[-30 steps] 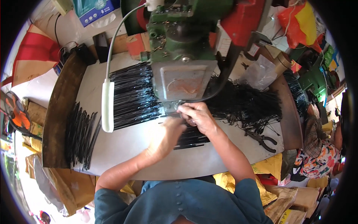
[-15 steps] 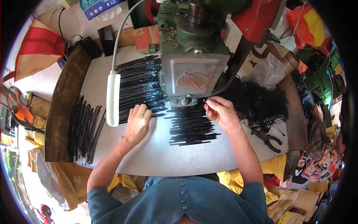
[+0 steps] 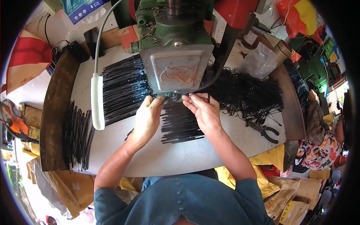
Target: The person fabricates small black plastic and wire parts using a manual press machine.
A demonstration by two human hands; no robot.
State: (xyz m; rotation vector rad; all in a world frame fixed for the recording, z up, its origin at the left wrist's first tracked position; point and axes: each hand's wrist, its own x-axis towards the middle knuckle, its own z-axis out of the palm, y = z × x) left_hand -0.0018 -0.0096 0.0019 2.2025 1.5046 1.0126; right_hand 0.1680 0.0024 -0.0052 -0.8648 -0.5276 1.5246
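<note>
1. The left hand (image 3: pixel 147 117) reaches up to the lower edge of the green press machine (image 3: pixel 176 56); its grip is pressed together at the fingertips, thumb against forefinger, on the end of a thin black strip (image 3: pixel 164 101) just under the machine's grey front plate.
2. The right hand (image 3: pixel 202 110) lies palm up just right of the same spot, fingers curled in toward the machine. Its fingertips close on the other part of that strip — how tightly they pinch it I cannot tell, as the piece is very thin there.
3. Both hands meet at the small bolted fitting at the bottom of the machine, nearly touching each other.
4. Directly below the machine, between and under the two hands, a small pile of black strips (image 3: pixel 182 125) lies on the bench (image 3: pixel 187 153).
5. Left of the machine, a broad fan of glossy black strips (image 3: pixel 123 90) covers the bench, with a white lamp head (image 3: pixel 97 101) on a bendy neck lying along its left side.
6. Further left, beyond the lamp, a looser bundle of black strips (image 3: pixel 77 137) sits near the bench's brown raised rim (image 3: pixel 52 116).
7. Right of the machine, a tangled heap of black strips (image 3: pixel 247 93) spreads out — a pair of pliers (image 3: pixel 264 130) lies at its lower edge, and a clear plastic bag (image 3: pixel 258 60) stands above it.
8. At the far right, well apart from the machine, another person in patterned clothing (image 3: pixel 318 142) sits beside the bench.
</note>
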